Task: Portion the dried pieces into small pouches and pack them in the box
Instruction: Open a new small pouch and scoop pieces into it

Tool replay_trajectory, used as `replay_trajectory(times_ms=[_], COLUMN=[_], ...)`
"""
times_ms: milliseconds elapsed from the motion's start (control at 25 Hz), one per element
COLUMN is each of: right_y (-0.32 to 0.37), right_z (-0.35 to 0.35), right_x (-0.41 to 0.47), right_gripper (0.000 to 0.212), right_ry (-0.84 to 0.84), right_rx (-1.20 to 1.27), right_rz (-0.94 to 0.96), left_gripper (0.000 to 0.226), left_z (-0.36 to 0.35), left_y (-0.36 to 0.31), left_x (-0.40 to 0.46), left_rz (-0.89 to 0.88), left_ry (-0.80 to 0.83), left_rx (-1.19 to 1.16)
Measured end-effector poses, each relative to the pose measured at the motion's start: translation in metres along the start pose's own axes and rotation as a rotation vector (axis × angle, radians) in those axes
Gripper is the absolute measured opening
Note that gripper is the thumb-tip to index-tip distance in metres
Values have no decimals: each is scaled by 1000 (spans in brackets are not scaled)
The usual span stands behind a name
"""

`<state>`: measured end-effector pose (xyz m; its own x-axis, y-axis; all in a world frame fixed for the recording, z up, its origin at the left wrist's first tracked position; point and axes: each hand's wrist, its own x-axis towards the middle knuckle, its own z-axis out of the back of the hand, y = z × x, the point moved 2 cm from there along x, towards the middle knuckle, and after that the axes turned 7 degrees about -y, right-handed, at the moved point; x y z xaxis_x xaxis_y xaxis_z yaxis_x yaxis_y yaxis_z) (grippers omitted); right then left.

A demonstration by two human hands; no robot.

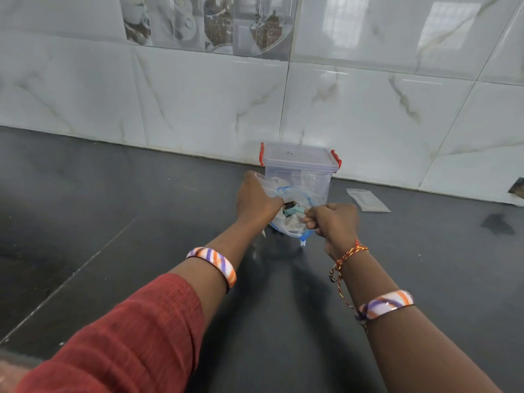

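— What are you holding there?

— I am holding a clear plastic bag [292, 205] with a blue zip edge, just in front of the box [300, 171]. Something teal and some dark and pale pieces are showing inside the bag, but they are too blurred for me to say what they are.

— And your hands, how are they sitting?

— My left hand [256, 198] is gripping the left side of the bag, the fingers curled over the plastic near its mouth. My right hand [333, 221] is making a fist at the right side of the bag, the fingers pinching its edge.

— Where is the box standing?

— It is standing upright on the dark counter [113, 208], close to the tiled wall [198, 103]. It is a clear box with a lid [297, 154] lying on top and red clips [336, 158] at both ends. Through the wall of the box some crumpled clear plastic is showing.

— Anything else lying near?

— A small flat pouch [368, 199] is lying on the counter to the right of the box, apart from it. I am wearing striped bangles [215, 263] on both wrists, a red and yellow thread [347, 255] on the right wrist, and a red sleeve [127, 336] on the left arm.
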<state>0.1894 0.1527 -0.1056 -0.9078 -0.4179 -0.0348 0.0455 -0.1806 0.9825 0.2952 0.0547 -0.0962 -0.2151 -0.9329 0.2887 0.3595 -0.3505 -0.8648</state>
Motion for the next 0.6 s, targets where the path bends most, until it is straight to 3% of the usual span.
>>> replay_trajectory(times_ms=[120, 240, 440, 600], right_y=[-2, -6, -14, -11], right_z=[15, 30, 57, 80], right_x=[-4, -10, -21, -30], right_gripper=[10, 16, 14, 16], right_ry=[40, 82, 135, 173], right_rx=[16, 31, 49, 108], right_rz=[-14, -4, -11, -17], left_gripper=[57, 61, 66, 60], left_z=[-2, -1, 11, 13], left_y=[1, -1, 8, 14], left_x=[-14, -33, -75, -104], left_rz=[-9, 3, -99, -152], left_ry=[-64, -127, -313, -196], left_rx=[9, -15, 83, 101])
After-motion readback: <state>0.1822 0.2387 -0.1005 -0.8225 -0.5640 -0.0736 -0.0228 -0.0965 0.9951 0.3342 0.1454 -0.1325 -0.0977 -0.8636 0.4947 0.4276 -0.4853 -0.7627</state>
